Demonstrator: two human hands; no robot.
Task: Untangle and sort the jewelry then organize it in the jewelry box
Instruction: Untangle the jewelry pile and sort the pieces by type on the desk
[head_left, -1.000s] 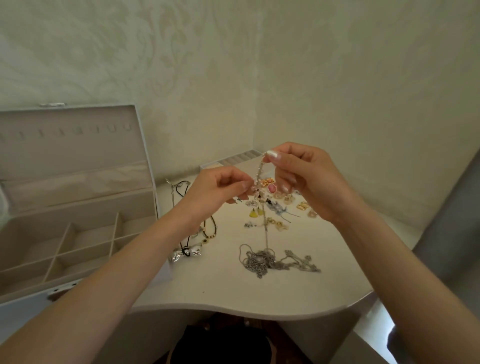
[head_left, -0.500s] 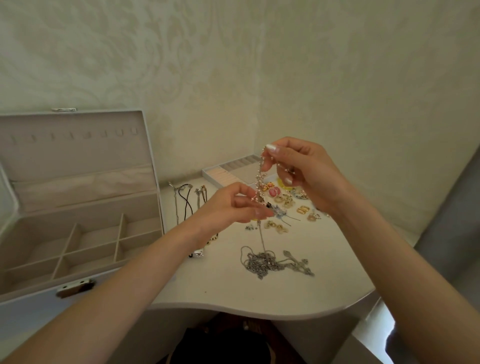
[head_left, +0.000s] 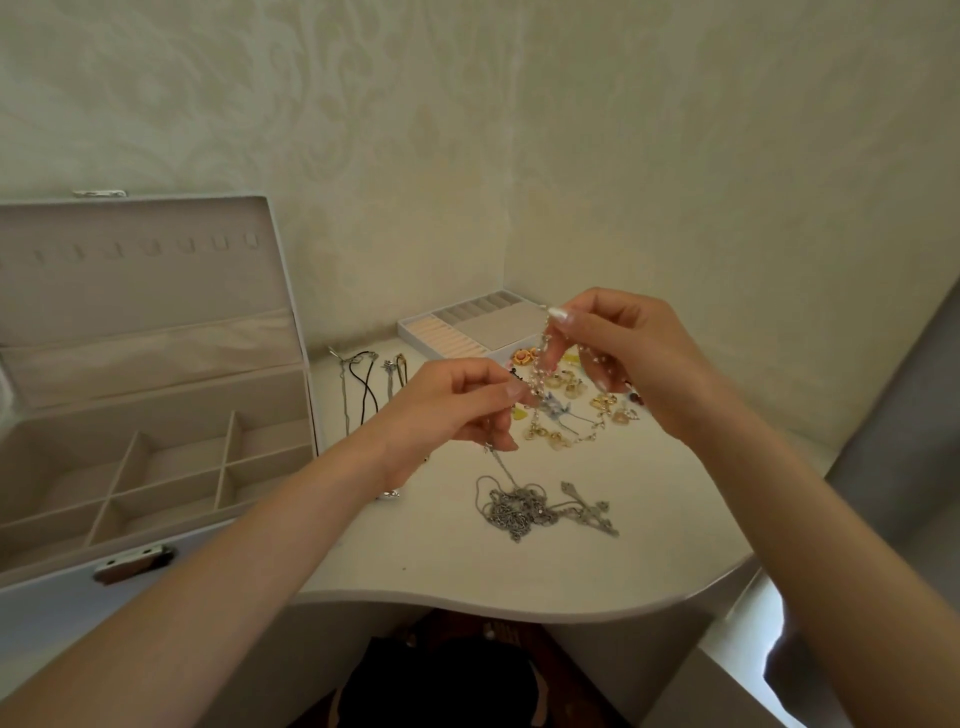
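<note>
While both hands pinch it, a pale beaded chain (head_left: 537, 370) hangs right of the open jewelry box (head_left: 145, 291).
Left hand (head_left: 457, 408) pinches low, right hand (head_left: 628, 353) high; tiny round pearly beads strung on fine silvery metal links.

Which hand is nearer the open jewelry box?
Left. The left hand pinches the beaded chain just right of the box. The right hand holds the chain's top farther right, beyond the left hand.
</note>
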